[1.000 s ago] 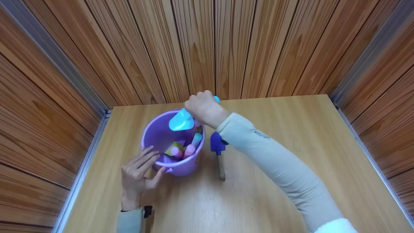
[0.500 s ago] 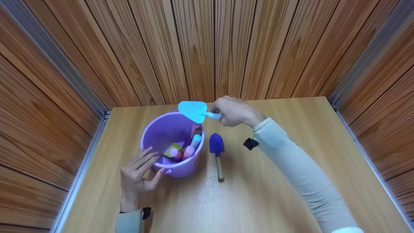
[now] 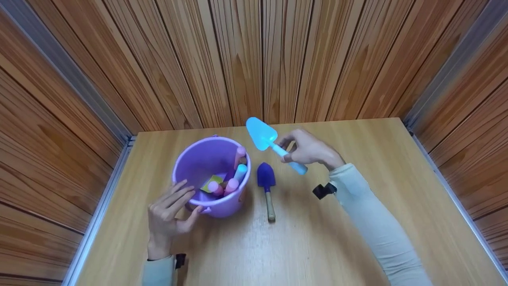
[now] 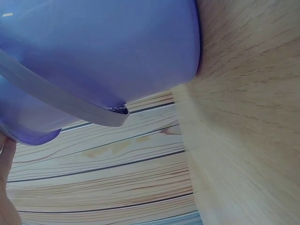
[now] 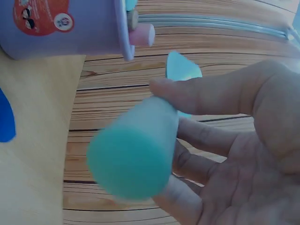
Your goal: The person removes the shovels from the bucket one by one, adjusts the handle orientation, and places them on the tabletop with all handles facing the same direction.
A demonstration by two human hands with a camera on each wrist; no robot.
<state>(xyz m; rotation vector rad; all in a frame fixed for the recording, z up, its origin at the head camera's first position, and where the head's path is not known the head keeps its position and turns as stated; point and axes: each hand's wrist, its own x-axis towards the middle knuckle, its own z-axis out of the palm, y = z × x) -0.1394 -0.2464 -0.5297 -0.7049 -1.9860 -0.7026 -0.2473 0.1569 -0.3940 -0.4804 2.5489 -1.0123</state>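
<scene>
My right hand (image 3: 311, 151) pinches a light blue toy trowel (image 3: 260, 133) by its handle, right of the bucket and above the table, with the blade pointing to the back left. In the right wrist view the rounded handle end (image 5: 129, 164) faces the camera, and the thumb and fingers hold it further up. My left hand (image 3: 168, 216) grips the near left rim of a purple bucket (image 3: 228, 208), fingers over the inside and thumb outside. Inside the bucket stand tools with pink handles (image 3: 232, 185) and a light blue handle (image 3: 240, 172), beside a yellow-green piece (image 3: 212, 182).
A dark blue trowel (image 3: 266, 174) with a wooden handle lies on the table (image 3: 317, 246), just right of the bucket. Wood-panelled walls (image 3: 254, 59) enclose the table at the back and both sides. The bucket's carrying handle (image 4: 61, 101) hangs along its outside.
My right hand has lifted the light blue trowel up from over the bucket and carried it right, turning its blade to the back left. The left hand stays on the rim.
</scene>
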